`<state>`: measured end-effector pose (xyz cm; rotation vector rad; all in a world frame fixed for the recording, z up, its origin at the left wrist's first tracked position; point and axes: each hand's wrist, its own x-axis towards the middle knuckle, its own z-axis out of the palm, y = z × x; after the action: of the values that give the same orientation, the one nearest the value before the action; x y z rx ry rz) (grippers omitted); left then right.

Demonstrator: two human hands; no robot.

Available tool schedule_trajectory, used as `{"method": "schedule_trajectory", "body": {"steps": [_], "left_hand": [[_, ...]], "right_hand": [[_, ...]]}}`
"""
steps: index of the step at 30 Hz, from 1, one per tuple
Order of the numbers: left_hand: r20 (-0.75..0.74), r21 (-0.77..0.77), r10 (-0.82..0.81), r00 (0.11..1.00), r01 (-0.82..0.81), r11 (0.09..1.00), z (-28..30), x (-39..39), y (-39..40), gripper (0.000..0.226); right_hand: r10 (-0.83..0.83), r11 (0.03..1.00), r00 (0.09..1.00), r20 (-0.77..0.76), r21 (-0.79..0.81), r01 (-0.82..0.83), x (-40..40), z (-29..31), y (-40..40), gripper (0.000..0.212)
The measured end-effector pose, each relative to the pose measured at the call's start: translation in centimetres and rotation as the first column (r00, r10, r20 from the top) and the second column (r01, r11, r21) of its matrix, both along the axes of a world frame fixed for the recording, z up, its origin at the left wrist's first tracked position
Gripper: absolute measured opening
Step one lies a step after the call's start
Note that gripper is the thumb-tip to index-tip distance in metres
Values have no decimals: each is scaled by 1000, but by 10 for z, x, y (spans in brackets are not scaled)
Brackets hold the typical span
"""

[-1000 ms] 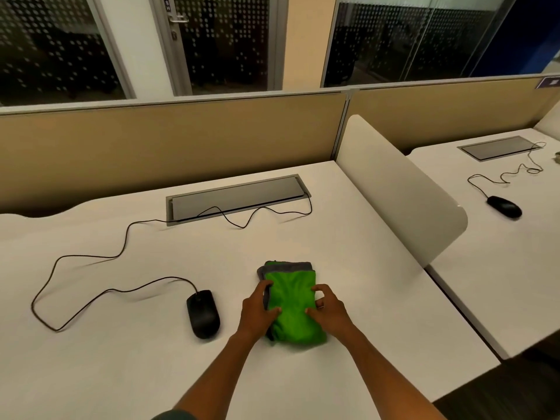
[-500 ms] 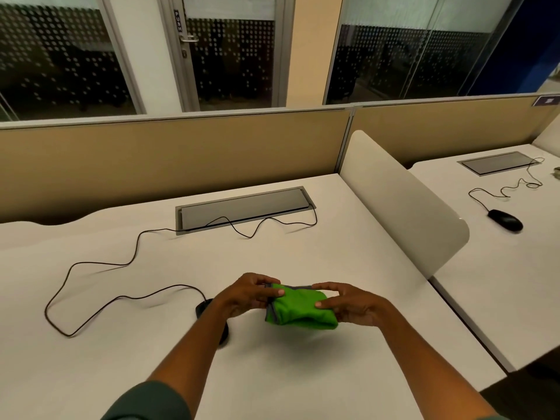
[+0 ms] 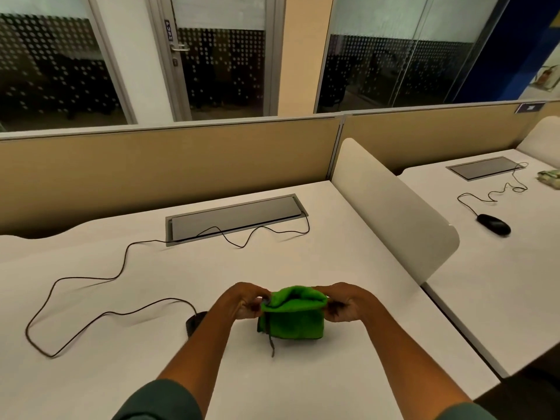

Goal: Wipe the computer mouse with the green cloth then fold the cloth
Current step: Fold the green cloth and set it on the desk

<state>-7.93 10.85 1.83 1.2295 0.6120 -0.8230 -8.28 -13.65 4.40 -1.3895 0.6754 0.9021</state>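
The green cloth [image 3: 292, 318] hangs folded between my two hands just above the white desk [image 3: 303, 389]. My left hand [image 3: 245, 301] pinches its upper left corner, and my right hand [image 3: 344, 303] pinches the upper right corner. A grey edge strip dangles from the cloth's lower left. The black computer mouse [image 3: 194, 322] lies on the desk just left of my left forearm, which covers most of it. Its black cable [image 3: 121, 265] loops away over the desk to the left and back.
A grey cable hatch [image 3: 236, 218] is set into the desk at the back. A rounded white divider [image 3: 394, 213] stands on the right. Beyond it, a second desk holds another black mouse [image 3: 494, 224] with its cable. A tan partition [image 3: 166, 165] runs along the back.
Both hands lifted the folded cloth off the desk, from lying flat to hanging upright by its top corners. The camera view tilted upward.
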Motion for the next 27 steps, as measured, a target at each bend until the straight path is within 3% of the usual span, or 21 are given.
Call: {"method": "schedule_trajectory", "body": {"steps": [3, 6, 10, 13, 17, 20, 22, 25, 27], "left_hand": [[196, 173, 85, 977, -120, 978, -7, 3, -10, 20], [322, 172, 111, 940, -173, 970, -14, 5, -19, 42], [426, 193, 96, 900, -194, 962, -29, 2, -27, 49], [487, 302, 55, 872, -227, 926, -40, -1, -32, 44], [559, 509, -93, 824, -252, 823, -48, -6, -41, 44], [556, 683, -300, 775, -221, 696, -52, -10, -50, 49], [549, 788, -479, 685, -232, 571, -55, -13, -53, 54], [440, 898, -802, 404, -183, 401, -63, -12, -56, 58], [340, 940, -897, 282, -143, 311, -69, -14, -58, 58]], "right_hand": [[-43, 996, 989, 142, -76, 54, 1, -11, 6, 29], [-16, 984, 952, 304, -165, 69, 1, -22, 7, 37], [148, 936, 847, 510, -349, 47, -4, -43, 3, 39], [324, 837, 762, 561, -546, 45, -9, -56, 5, 39], [580, 624, 680, 448, -782, -17, -19, -75, 17, 45], [688, 448, 605, 400, -891, 79, -28, -82, 24, 44], [721, 409, 551, 421, -900, 152, -30, -83, 30, 45], [814, 334, 457, 359, -933, 138, -27, -88, 39, 54], [873, 250, 404, 273, -962, 109, -24, -93, 43, 57]]}}
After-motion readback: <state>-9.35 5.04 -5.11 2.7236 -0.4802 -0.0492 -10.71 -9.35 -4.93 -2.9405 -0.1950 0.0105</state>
